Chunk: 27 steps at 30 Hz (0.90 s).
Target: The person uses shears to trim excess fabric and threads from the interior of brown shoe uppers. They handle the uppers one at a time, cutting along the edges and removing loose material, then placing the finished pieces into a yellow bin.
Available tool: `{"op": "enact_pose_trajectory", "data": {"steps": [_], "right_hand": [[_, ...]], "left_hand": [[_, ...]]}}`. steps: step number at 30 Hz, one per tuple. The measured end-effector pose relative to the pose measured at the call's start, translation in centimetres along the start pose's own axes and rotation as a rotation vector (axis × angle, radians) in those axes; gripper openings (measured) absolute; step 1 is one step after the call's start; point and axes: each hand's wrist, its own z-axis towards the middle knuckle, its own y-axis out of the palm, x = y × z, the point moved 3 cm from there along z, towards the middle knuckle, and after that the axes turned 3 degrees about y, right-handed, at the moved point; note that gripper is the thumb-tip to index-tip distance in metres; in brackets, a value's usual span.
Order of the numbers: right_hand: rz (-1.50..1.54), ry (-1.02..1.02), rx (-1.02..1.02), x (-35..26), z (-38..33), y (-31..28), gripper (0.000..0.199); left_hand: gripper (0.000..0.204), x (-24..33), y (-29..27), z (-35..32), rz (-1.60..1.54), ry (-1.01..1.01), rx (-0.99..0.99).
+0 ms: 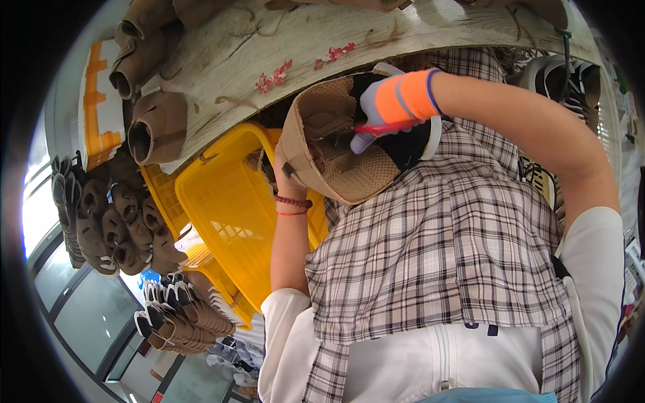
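Note:
A brown shoe upper [366,176] with a mesh-like inner face and black lining is held in front of my body, its opening toward me. At its left side my bare left hand [285,176], with beaded and red bracelets on the wrist, grips the edge; most of its fingers are hidden behind the upper. My right hand [396,104] wears a grey and orange glove and reaches into the opening. It is closed on a slim red-handled tool [386,127], whose tip points left toward the inside of the upper and is blurred.
A worn board [222,67] with red flower prints runs ahead, with a brown shoe upper [160,124] on it. Yellow plastic baskets [225,195] stand at left. Brown uppers [114,221] hang in bunches farther left, above stacked shoes [185,316]. More shoes [557,77] are at right.

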Motion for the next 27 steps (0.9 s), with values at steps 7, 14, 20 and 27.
{"op": "enact_pose_trajectory", "data": {"steps": [7, 14, 20, 27], "right_hand": [[0.292, 0.157, -0.303, 6.6, 0.6, 4.5, 0.077], [0.744, -0.083, -0.431, 9.9, -0.3, 4.9, 0.098], [0.619, -0.018, -0.369, 9.4, 0.4, 2.7, 0.092], [0.510, -0.073, -0.363, 8.2, 0.5, 1.4, 0.082]], "left_hand": [[0.032, -2.8, -3.1, 0.0, 0.064, 0.053, -0.077], [0.050, -1.9, -0.1, 0.7, 0.147, 0.047, 0.007], [0.041, -2.3, -0.6, 1.0, 0.196, 0.075, -0.028], [0.040, -4.0, -3.2, 0.7, 0.012, 0.004, -0.114]]}}
